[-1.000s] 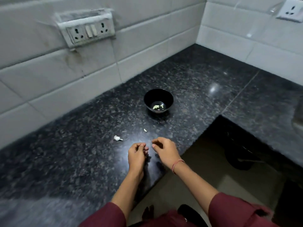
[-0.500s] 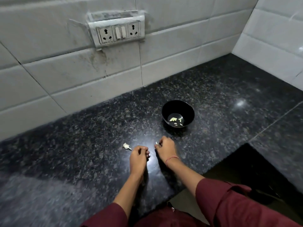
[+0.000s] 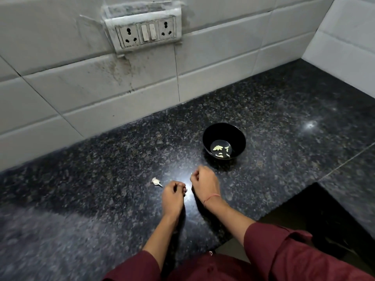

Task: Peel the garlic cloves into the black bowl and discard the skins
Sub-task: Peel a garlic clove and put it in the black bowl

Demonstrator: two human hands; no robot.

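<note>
The black bowl [image 3: 209, 134] stands on the dark granite counter and holds several peeled pale garlic cloves [image 3: 219, 149]. My left hand [image 3: 172, 196] rests on the counter below and left of the bowl, its fingers curled round a small garlic clove that barely shows at the fingertips. Just to its right, my right hand [image 3: 205, 182] has its fingers bent down, pinching a tiny pale scrap of garlic skin against the counter. One unpeeled garlic piece [image 3: 155, 181] lies on the counter left of my left hand.
A white tiled wall with a socket and switch plate [image 3: 146, 31] runs behind the counter [image 3: 284, 110]. The counter's front edge steps back at the lower right, with a dark gap [image 3: 316, 216] below it.
My right hand has reached forward onto the small pale scrap that lay on the counter and closed on it. My left hand has kept its grip. The view has swung left.
</note>
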